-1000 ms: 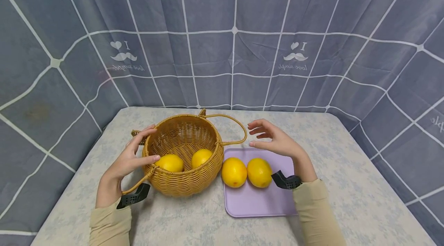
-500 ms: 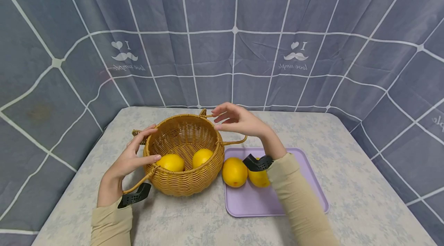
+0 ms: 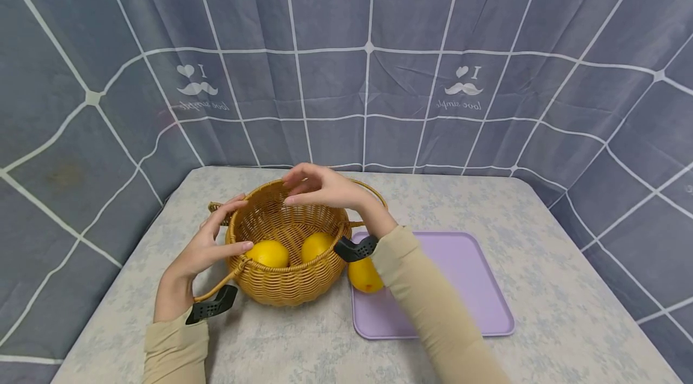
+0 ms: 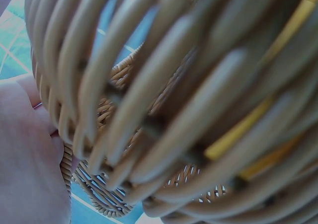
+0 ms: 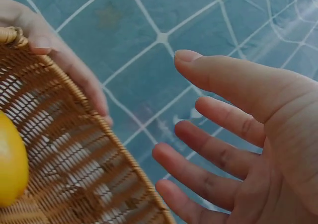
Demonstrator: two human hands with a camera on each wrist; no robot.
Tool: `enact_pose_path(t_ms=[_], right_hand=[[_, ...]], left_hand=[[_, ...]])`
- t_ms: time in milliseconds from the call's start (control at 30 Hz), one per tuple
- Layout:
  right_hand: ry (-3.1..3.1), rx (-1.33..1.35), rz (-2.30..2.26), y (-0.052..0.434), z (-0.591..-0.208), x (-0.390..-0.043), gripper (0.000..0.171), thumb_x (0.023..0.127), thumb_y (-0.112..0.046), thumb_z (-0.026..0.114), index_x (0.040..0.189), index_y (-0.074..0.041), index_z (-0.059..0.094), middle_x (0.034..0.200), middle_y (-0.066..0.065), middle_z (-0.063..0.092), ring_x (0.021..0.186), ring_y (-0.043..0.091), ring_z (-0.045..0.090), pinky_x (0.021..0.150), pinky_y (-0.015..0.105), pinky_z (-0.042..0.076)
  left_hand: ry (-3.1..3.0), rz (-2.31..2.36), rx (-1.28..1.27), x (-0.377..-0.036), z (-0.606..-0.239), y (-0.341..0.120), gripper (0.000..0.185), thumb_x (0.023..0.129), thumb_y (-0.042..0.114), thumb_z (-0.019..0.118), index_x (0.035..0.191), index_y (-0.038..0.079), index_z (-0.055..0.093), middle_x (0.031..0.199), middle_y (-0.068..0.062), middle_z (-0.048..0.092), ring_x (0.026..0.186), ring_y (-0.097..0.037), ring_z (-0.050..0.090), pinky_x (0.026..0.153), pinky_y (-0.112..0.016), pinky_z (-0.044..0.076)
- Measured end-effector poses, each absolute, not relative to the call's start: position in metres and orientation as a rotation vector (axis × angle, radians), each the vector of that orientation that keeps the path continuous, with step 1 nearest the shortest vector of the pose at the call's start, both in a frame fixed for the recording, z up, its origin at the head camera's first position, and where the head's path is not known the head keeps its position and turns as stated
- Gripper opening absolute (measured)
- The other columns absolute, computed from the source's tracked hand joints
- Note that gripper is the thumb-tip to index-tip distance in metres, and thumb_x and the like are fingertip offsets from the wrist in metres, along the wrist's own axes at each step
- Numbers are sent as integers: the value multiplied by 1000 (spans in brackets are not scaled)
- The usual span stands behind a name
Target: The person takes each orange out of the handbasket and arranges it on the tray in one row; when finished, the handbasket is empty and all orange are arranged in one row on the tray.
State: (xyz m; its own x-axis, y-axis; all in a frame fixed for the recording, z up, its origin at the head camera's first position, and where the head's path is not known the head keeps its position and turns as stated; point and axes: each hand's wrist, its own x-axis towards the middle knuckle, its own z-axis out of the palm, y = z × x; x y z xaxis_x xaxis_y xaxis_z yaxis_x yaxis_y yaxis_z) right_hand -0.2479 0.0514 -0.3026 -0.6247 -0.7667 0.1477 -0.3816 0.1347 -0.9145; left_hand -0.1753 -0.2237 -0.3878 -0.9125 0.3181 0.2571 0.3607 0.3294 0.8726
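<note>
A brown wicker basket (image 3: 289, 284) stands left of the middle on the table, with two lemons (image 3: 269, 254) inside. My left hand (image 3: 203, 251) holds its left side, thumb over the front rim by a lemon and fingers along the rim farther back. From the left wrist, the palm (image 4: 30, 149) shows close against the woven wall. My right hand (image 3: 327, 188) is over the basket's back right rim, fingers loosely bent and nothing in them; the right wrist view shows its thumb and fingers (image 5: 213, 75) spread apart.
A light purple tray (image 3: 460, 257) lies right of the basket, with a lemon (image 3: 365, 275) at its left side, partly behind my right wrist. A looped wicker handle (image 3: 373, 188) sticks out on the basket's right. A grey-blue checked curtain (image 3: 406, 89) surrounds the table.
My right hand has moved left from beside the tray to over the basket. Its forearm now covers the second lemon on the tray. My left hand stays on the basket.
</note>
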Motion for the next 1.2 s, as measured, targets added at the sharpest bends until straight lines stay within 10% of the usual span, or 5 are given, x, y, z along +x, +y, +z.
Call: enact_pose_path(t_ms=[1200], right_hand=[[1974,-1140,-1238,2,-353,-255,40,79,-6,75,114,-1,57,117,12,58,108,22,58,89,23,46]], left_hand=[[-2547,-1650,-652,-176,-388,-224,74,81,10,73,144,13,35,155,-1,18,125,-33,22,88,-67,19]])
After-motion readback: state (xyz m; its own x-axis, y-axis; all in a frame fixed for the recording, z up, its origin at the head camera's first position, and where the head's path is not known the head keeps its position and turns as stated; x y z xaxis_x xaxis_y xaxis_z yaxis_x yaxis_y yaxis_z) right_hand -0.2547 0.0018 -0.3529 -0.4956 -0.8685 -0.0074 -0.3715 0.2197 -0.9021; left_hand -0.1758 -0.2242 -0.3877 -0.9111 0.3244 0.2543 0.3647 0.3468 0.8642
